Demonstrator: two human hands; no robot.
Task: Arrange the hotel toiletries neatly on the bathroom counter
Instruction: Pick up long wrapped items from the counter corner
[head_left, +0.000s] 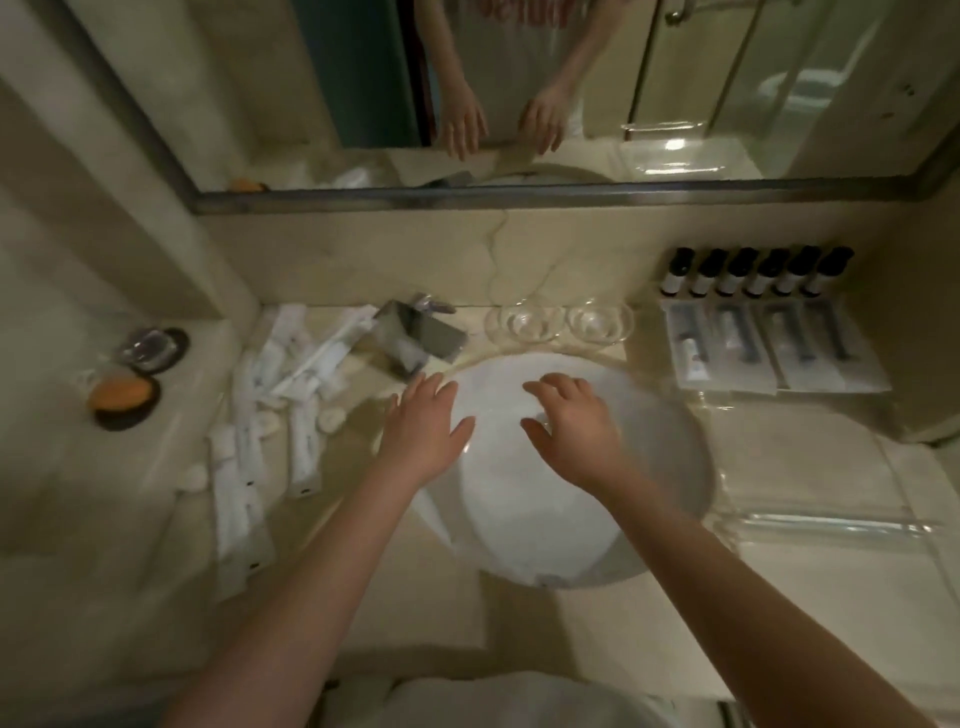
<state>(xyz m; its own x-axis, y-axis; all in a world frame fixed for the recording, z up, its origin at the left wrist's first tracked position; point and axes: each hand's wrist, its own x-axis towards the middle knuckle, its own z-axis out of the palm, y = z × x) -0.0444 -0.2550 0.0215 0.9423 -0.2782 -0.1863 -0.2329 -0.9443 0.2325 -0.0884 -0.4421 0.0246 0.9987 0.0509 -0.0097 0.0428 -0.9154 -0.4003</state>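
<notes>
left hand (423, 426): palm down, fingers spread, holds nothing; over the left rim of the sink (670, 441), cannot tell if it touches.
right hand (571, 421): palm down, fingers loosely apart and slightly bent, holds nothing; over the basin.
white packets (249, 452): loose overlapping pile on the counter (104, 519) left of the sink; print too blurred to read, and a few small round white pieces among them are unclear.
tap (415, 338): metal, behind the sink; hides the pile's rear right edge.
dark bottles (753, 273): six upright in a row against the back wall, far right; labels unreadable.
flat packs (769, 348): side by side just in front of the bottles; contents show only as dark and pale shapes.
glass dishes (561, 322): two, between tap and packs; clear, edges hard to trace.
soap (122, 397): orange, on a dark dish far left; a glassy item behind it is unclear.
clear tray (831, 493): right of the sink, mostly glare.
mirror (311, 78): reflects both hands; cut off at the top.
</notes>
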